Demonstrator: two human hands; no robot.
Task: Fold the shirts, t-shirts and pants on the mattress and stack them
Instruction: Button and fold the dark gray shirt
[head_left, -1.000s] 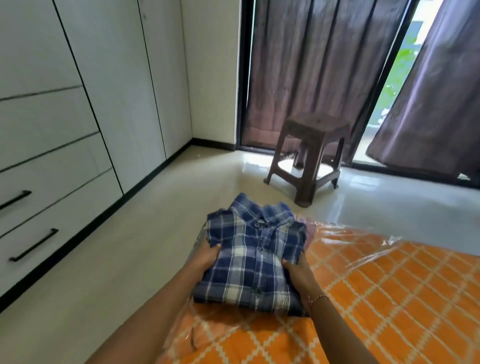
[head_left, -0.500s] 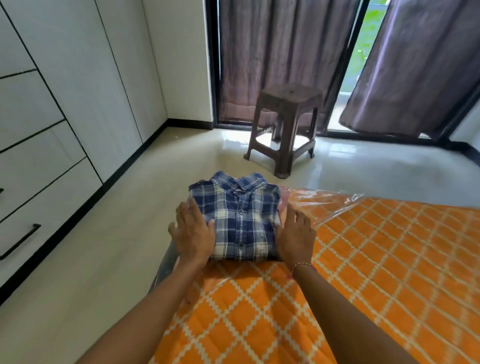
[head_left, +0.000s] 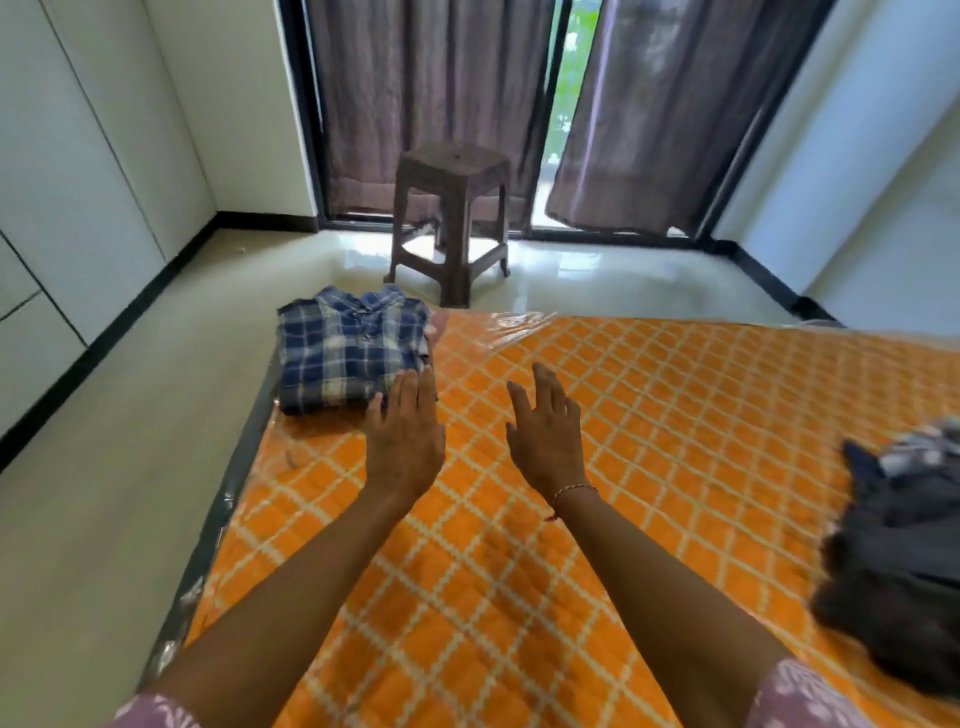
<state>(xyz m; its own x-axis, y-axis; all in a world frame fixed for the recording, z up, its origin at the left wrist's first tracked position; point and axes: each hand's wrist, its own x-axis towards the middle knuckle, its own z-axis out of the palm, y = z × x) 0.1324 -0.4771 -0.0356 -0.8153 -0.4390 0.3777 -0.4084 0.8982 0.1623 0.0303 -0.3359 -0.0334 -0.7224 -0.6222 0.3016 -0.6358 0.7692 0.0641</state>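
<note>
Head view shows the folded plaid shirt (head_left: 353, 356) lying at the far left corner of the orange mattress (head_left: 675, 415). Both hands hover empty with fingers straight: the left hand (head_left: 405, 441) just beside the shirt's near edge, the right hand (head_left: 545, 436) over bare mattress. Dark unfolded clothes (head_left: 904, 561) lie heaped at the right edge.

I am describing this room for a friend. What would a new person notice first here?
First the bright orange mattress, which fills the lower right. A folded blue plaid shirt lies at its far left corner, with the open left hand and right hand near it. Dark unfolded clothes wait at the right edge.
</note>
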